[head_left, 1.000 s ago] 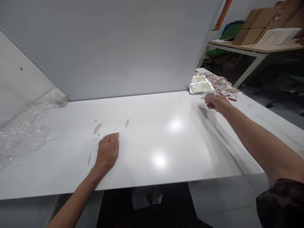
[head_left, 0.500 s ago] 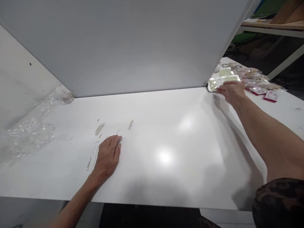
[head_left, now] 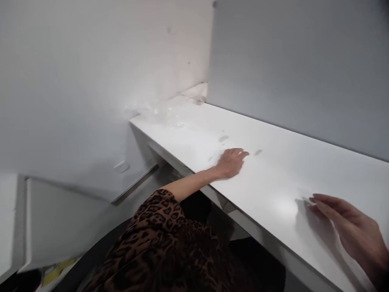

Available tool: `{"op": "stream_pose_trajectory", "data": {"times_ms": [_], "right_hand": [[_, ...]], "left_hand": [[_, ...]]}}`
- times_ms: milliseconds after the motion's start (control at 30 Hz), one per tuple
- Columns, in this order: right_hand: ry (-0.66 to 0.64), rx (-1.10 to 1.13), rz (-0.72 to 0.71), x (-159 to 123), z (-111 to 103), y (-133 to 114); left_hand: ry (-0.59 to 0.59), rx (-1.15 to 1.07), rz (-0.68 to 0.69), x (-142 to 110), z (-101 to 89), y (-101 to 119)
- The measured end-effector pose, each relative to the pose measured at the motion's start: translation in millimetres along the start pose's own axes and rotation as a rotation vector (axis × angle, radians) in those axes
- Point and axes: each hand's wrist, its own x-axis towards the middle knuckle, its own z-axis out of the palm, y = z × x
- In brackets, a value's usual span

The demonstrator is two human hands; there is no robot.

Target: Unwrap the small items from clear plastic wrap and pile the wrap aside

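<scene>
Your left hand (head_left: 231,162) rests flat, released, on the desk (head_left: 282,178); right hand (head_left: 349,229) hovers open, empty. Keep the left planted, steady.

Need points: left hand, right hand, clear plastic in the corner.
left hand (head_left: 231,163), head view, back of the hand, flat on the table.
right hand (head_left: 349,227), head view, back of the hand, fingers open.
clear plastic (head_left: 170,115), head view, middle of the crumpled sheet.

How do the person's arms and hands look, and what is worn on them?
Both the left hand and the right hand are bare: no gloves, rings or watch show. The left forearm is uncovered. A leopard-print sleeve, brown with dark spots, covers the upper arm.
</scene>
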Motion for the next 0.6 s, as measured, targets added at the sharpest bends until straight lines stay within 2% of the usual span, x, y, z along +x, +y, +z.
{"op": "stream_pose_trajectory", "data": {"times_ms": [100, 200, 267, 367, 433, 500, 600], "right_hand": [[-0.124, -0.07, -0.012, -34, 42, -35], [-0.199, -0.139, -0.113, -53, 76, -59], [-0.222, -0.169, -0.183, -58, 93, -67], [-0.212, -0.211, -0.251, -62, 111, -70], [-0.185, -0.226, -0.255, -63, 117, -70], [-0.156, -0.229, -0.252, -64, 121, -69], [-0.143, -0.22, -0.261, -63, 123, -68]], "left_hand": [[0.085, -0.012, 0.008, -11, -10.7, -12], [0.198, 0.013, -0.085, -18, -41.0, -47], [0.28, 0.064, -0.231, -17, -72.9, -86], [0.392, 0.145, -0.475, -11, -128.1, -158], [0.405, 0.169, -0.623, -9, -160.0, -207], [0.384, 0.17, -0.762, -10, -181.4, -249], [0.3, 0.055, -0.977, -15, -190.3, -294]]}}
